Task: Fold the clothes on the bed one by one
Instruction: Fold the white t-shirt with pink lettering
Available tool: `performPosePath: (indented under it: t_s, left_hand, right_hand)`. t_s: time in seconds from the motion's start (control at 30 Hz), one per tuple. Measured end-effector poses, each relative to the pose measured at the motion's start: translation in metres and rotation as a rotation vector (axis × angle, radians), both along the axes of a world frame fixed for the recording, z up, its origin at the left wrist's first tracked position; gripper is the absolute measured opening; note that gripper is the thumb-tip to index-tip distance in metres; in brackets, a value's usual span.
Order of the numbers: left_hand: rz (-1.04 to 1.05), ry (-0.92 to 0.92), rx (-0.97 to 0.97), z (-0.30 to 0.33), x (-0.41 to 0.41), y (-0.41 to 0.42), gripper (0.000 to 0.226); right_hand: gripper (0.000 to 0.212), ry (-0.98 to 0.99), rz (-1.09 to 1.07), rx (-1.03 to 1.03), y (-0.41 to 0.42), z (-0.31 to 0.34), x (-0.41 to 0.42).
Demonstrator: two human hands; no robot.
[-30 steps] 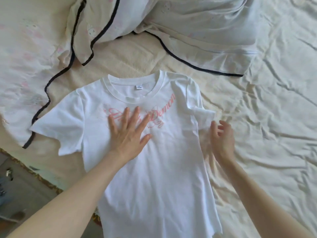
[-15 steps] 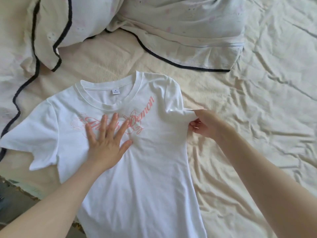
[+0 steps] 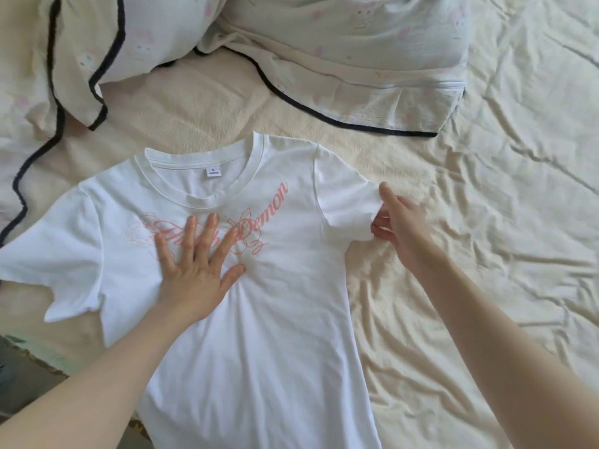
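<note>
A white T-shirt [image 3: 275, 319] with pink script across the chest lies face up on the cream bed sheet [image 3: 486, 254], collar toward the far side. My left hand [image 3: 194, 270] presses flat on the chest print, fingers spread. My right hand [image 3: 400, 222] pinches the hem of the shirt's right-side sleeve [image 3: 346, 205], which is spread outward. The other sleeve [image 3: 48, 260] lies flat at the left, near the bed's edge.
A pale quilt with dark piping [image 3: 340, 53] is bunched along the far side of the bed, and part of it [image 3: 32, 108] drapes down the left. The bed's edge and floor [image 3: 22, 377] show at lower left. Wrinkled sheet stretches to the right.
My right hand took hold of the folded-in right sleeve and pulled it outward, so it now lies spread. My left hand stayed pressed on the chest.
</note>
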State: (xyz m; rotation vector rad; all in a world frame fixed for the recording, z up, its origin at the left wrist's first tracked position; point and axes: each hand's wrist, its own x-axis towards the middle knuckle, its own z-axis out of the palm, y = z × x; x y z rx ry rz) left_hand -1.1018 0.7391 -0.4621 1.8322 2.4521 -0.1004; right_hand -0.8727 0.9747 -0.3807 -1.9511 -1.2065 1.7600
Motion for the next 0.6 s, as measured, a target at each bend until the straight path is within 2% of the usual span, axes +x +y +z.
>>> performPosePath:
  t_s: [0.1,0.2,0.3,0.37,0.43,0.5,0.57,0.6]
  left_hand:
    - [-0.012,0.032,0.004,0.000,0.000,0.001,0.064]
    - [-0.008,0.019,-0.019,0.002,0.001,0.001,0.064]
    - [0.006,-0.008,-0.052,0.005,0.000,0.002,0.065]
    - [0.017,-0.032,-0.072,0.009,-0.001,0.003,0.064]
    - [0.041,-0.124,-0.082,0.018,-0.002,0.005,0.062]
    - [0.132,-0.278,0.000,0.036,-0.005,0.011,0.055]
    - [0.324,-0.442,0.170,0.058,-0.008,0.025,0.051]
    - [0.424,-0.534,0.225,0.069,-0.010,0.037,0.049]
  right_hand:
    - [0.043,-0.015,0.087,-0.048,-0.012,0.000,-0.003]
    - [0.023,-0.100,0.106,0.072,-0.019,0.000,-0.010]
    - [0.017,-0.185,0.146,0.494,-0.033,0.004,-0.018]
    - [0.012,-0.225,0.296,0.851,-0.051,0.008,-0.024]
    - [0.017,-0.255,0.578,1.093,-0.073,0.004,-0.027]
    - [0.022,-0.232,0.864,1.174,-0.098,-0.008,-0.025]
    - [0.020,-0.228,0.981,1.184,-0.119,-0.016,-0.017]
    - [0.019,-0.226,0.942,1.159,-0.126,-0.017,-0.011]
